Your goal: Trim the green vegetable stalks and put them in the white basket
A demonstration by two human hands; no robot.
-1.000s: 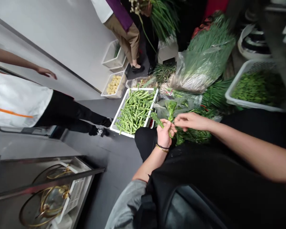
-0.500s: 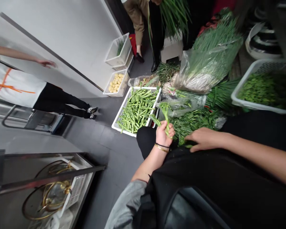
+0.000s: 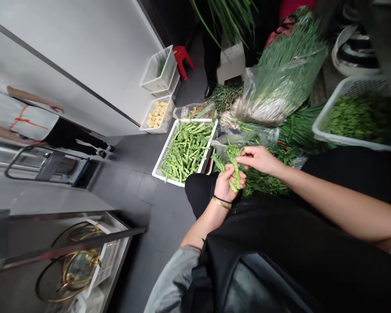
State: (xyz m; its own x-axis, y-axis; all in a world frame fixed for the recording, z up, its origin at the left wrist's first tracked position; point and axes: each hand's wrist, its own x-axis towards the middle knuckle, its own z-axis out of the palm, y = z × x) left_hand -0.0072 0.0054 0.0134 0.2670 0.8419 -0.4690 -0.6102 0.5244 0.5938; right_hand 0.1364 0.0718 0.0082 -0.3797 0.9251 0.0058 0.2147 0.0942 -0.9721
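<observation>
My left hand is wrapped round a couple of green broccolini stalks, their budded tops pointing up and away from me. With thumb and fingers pinched, my right hand grips the upper part of one stalk, just under its florets; whether a leaf is caught there is too small to tell. A white perforated basket full of trimmed green stalks stands on the floor ahead, left of my hands. Below my right forearm lies a heap of leafy greens, partly covered by the arm.
Bagged green stems lie ahead, near a crate of leafy herbs. A potato basket, stacked white bins and a red stool line the wall. One person stands at left. A metal shelf is nearby.
My right hand has risen from the leafy greens to the stalks in my left hand and pinches one. The person at left has moved farther off; another at the back has left view.
</observation>
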